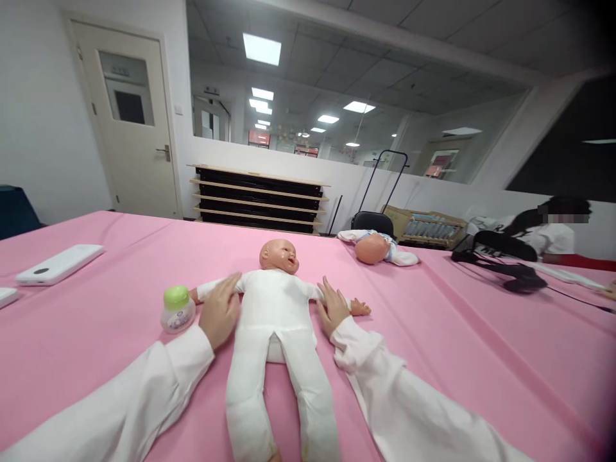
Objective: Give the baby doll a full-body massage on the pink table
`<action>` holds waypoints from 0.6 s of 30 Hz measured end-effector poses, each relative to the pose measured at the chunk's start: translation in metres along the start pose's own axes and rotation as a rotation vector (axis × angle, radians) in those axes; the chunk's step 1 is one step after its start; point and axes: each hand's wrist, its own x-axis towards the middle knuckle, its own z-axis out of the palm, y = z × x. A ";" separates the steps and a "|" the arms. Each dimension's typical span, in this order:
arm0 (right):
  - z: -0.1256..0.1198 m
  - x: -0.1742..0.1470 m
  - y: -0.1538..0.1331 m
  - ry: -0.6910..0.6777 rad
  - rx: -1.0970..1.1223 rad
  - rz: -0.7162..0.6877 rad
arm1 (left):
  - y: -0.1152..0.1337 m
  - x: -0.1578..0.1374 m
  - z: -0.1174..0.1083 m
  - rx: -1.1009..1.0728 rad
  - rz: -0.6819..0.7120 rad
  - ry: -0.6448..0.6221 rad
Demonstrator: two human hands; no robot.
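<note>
Facing you, a closed cream door (137, 167) stands left of a low, pale-boarded black rack (260, 199) beneath a wide window (399, 96); a white device (62, 263) lies at your left, a person in white (561, 239) appears far right.

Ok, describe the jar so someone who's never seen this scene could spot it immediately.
On the large pink table, find the white-clothed doll lying at the centre. At picture left, beside the end of its outstretched arm, stands the small jar. Its bright green lid sets it apart from the flat white device farther left.
</note>
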 end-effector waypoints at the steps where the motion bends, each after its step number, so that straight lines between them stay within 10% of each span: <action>1: -0.002 -0.007 -0.003 0.008 0.084 -0.078 | 0.007 -0.011 -0.004 -0.089 0.048 -0.043; 6: -0.018 -0.046 -0.041 -0.048 0.394 -0.370 | 0.026 -0.054 -0.015 -0.157 0.262 -0.343; 18: -0.057 -0.054 -0.066 -0.314 0.450 -0.720 | 0.032 -0.062 -0.023 -0.128 0.356 -0.351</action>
